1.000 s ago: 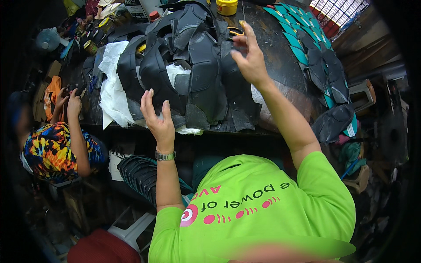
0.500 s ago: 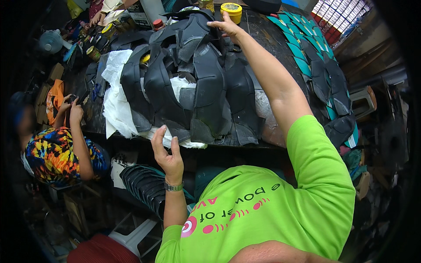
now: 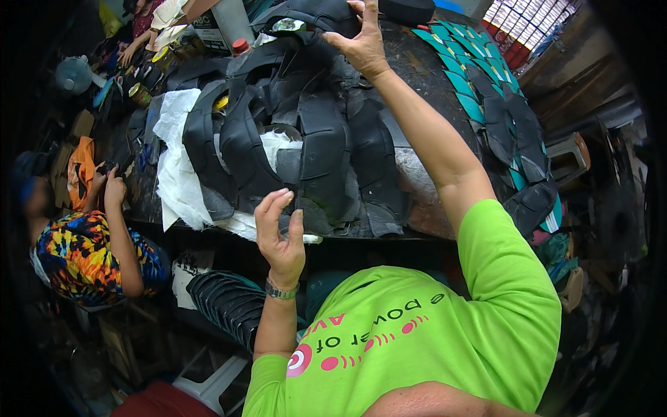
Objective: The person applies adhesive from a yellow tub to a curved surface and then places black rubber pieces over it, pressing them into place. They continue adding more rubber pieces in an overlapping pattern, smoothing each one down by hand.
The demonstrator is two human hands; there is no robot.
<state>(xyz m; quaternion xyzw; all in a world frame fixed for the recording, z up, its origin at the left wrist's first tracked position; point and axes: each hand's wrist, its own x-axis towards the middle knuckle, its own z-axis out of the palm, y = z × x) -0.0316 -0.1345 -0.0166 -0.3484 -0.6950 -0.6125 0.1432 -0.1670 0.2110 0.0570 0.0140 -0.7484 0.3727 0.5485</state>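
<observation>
Grips black piece (image 3: pixel 309 15) with right hand (image 3: pixel 363 50) toward counter (image 3: pixel 434 83) far edge | holds left hand (image 3: pixel 280 243) unclenched by near edge

I am counting one left hand (image 3: pixel 280 240) mid-frame, one right hand (image 3: pixel 363 47) at top centre, one wristwatch (image 3: pixel 282 289), two co-workers (image 3: pixel 87 247) leftward; overlapping black pieces (image 3: pixel 324 149) are defying my exact count.
</observation>
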